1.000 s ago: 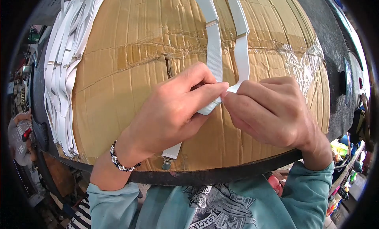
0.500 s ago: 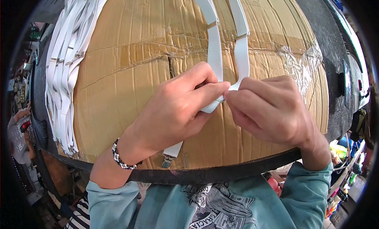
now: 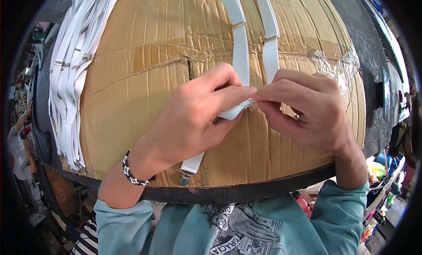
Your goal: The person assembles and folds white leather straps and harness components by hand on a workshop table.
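Where thumb and forefinger of the left hand (image 3: 193, 119) and right hand (image 3: 307, 110) meet, both grips pinch shut on a folded end of the white elastic strap (image 3: 241, 53). Its long axis runs straight away across the cardboard-covered tabletop (image 3: 145, 88); its metal clip (image 3: 184, 179) hangs near the left wrist.

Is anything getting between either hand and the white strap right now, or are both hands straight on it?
Nothing visible is in the way. The left hand and right hand both pinch the white strap directly where its folded end meets, over the cardboard sheet. The pile of white straps lies well off to the left.
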A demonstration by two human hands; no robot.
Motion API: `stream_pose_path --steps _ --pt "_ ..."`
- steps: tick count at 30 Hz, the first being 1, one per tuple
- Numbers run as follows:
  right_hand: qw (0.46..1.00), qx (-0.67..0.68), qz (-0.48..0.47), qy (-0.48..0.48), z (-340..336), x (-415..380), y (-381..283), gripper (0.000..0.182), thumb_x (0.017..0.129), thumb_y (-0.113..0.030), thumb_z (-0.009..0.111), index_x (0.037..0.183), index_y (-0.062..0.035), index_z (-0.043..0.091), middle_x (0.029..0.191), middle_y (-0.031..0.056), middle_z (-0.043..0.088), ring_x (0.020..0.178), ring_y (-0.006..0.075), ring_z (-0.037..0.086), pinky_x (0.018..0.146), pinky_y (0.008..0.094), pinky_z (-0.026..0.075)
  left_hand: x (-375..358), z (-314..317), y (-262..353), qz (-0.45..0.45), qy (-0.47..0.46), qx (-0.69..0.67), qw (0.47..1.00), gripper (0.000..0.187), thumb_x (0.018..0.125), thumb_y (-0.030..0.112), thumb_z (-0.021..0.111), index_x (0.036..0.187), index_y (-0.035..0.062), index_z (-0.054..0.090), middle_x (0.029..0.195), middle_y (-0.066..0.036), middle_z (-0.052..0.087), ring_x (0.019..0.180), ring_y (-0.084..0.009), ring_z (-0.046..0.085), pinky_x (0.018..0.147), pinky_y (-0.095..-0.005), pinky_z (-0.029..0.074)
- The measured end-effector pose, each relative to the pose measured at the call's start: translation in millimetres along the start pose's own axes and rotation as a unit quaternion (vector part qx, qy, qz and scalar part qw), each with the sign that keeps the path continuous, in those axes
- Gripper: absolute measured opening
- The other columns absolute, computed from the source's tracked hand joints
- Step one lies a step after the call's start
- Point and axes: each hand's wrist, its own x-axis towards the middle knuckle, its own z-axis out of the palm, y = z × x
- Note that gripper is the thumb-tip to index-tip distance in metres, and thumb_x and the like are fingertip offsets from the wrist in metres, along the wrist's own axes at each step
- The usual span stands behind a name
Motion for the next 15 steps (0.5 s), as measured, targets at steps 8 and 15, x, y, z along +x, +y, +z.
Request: stream_pose_path --steps 8,15 --pt "0.997 -0.064 -0.036 -0.008 -0.1 -2.9 -1.8 0.025 0.072 0.002 0.081 0.094 -0.0054 0.071 0.076 0.0052 0.064 0.056 0.0193 0.062 0.048 0.0318 0.046 -0.1 0.9 -0.6 0.005 -0.001 0.012 1.0 0.042 0.073 -0.01 0.076 0.113 0.0023 0.073 0.094 -0.009 0.064 0.08 -0.0243 0.065 0.068 -0.0321 0.052" --pt "0.995 -0.084 -0.052 -0.002 1.3 -2.7 -4.0 0.024 0.072 0.003 0.081 0.093 -0.0047 0.071 0.075 0.0054 0.064 0.055 0.0192 0.061 0.048 0.032 0.046 -0.2 1.6 0.7 0.009 0.004 0.02 1.0 0.042 0.073 -0.01 0.075 0.114 0.0029 0.073 0.094 -0.009 0.065 0.079 -0.0244 0.065 0.067 -0.0328 0.053"
